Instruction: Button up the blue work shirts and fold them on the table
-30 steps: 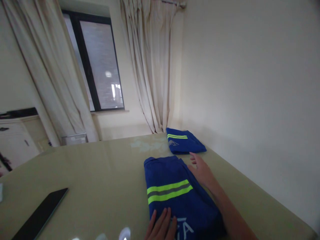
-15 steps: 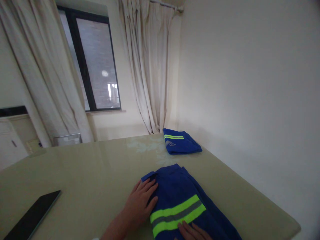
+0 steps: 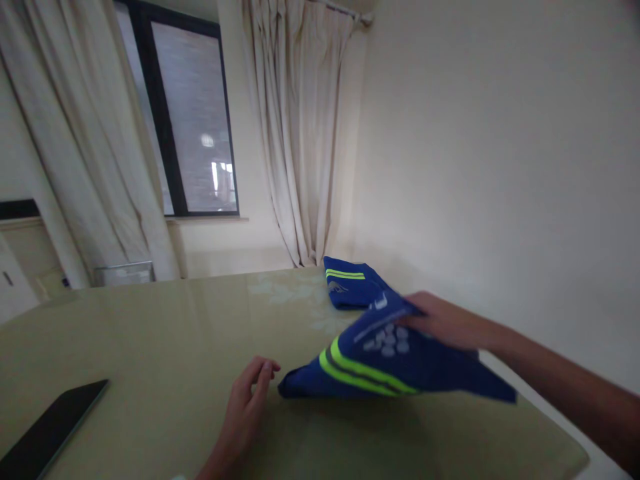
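Observation:
A blue work garment (image 3: 360, 373) with lime-yellow and grey reflective bands is lifted and partly folded over, slightly blurred by motion. Whether it is a jacket or trousers I cannot tell. White printing and a cluster of pale spots show on its raised side. My right hand (image 3: 435, 320) reaches in from the right and grips the upper edge, its fingertips partly hidden by the cloth. My left hand (image 3: 253, 387) hovers by the garment's left corner with fingers curled in and nothing visible in them. Behind lies a second folded blue garment (image 3: 345, 287) with similar stripes, partly covered from view.
Everything lies on a pale greenish table (image 3: 165, 347) with rounded corners. A dark flat slab (image 3: 55, 427) rests at its left front. A white wall (image 3: 500, 167) runs along the right side. Beige curtains (image 3: 305, 133) and a dark-framed window (image 3: 193, 113) stand beyond the far edge.
My right hand has lifted the near garment, turning its printed side into view. My left hand has come off the cloth, moved slightly left and curled its fingers.

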{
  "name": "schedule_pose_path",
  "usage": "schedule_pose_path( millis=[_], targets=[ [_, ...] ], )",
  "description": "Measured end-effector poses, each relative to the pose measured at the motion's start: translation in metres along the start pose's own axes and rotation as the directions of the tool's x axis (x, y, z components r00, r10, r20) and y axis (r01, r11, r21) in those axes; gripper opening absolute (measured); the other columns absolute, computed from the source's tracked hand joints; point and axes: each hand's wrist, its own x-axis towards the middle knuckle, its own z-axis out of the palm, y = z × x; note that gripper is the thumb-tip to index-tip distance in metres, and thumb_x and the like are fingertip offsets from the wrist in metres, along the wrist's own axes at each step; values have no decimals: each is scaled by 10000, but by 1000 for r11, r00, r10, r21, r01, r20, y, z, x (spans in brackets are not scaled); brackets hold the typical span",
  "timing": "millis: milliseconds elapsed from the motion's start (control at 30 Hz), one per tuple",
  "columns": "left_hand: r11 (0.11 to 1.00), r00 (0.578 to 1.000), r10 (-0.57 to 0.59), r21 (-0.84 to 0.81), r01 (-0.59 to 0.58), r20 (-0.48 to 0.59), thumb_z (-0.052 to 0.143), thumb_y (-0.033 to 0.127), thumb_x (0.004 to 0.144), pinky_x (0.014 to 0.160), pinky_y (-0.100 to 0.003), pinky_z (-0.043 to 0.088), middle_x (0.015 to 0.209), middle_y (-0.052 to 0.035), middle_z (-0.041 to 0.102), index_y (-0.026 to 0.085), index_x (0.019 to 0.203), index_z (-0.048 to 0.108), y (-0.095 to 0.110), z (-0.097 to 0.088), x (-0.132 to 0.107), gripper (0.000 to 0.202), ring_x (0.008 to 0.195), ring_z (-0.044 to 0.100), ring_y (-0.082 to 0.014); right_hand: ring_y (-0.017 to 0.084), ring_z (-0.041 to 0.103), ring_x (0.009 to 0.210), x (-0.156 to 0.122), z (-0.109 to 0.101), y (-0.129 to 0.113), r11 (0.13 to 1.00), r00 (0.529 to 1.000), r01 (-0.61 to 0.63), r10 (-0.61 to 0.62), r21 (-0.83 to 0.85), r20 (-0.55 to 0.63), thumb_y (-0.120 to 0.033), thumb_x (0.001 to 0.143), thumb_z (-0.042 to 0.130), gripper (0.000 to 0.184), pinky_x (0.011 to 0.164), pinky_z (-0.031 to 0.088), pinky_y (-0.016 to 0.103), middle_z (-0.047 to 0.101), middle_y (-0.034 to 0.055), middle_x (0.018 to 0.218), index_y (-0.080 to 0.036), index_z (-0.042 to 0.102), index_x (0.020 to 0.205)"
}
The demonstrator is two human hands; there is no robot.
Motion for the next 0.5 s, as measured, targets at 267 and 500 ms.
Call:
schedule_pose_path(
  millis=[267,500],
  targets=[
    [988,988,-153,23,154,-23,399,757,897,723,-303,472,735,-25,627,207,859,699,0,4,8,628,761,605,-222,325,584,1266,160,-138,25,952,887,-106,-41,-289,-461,-360,954,550,278,1117,370,509,741,67,1191,-188,743,1055],
    [982,982,-182,65,179,55,347,645,980,738,-290,447,768,-19,631,210,909,691,-3,6,6,559,783,594,-202,327,450,1404,200,-89,65,922,838,-166,-55,-349,-543,-173,912,551,251,1177,230,541,710,84,1271,-197,742,1073]
  ],
)
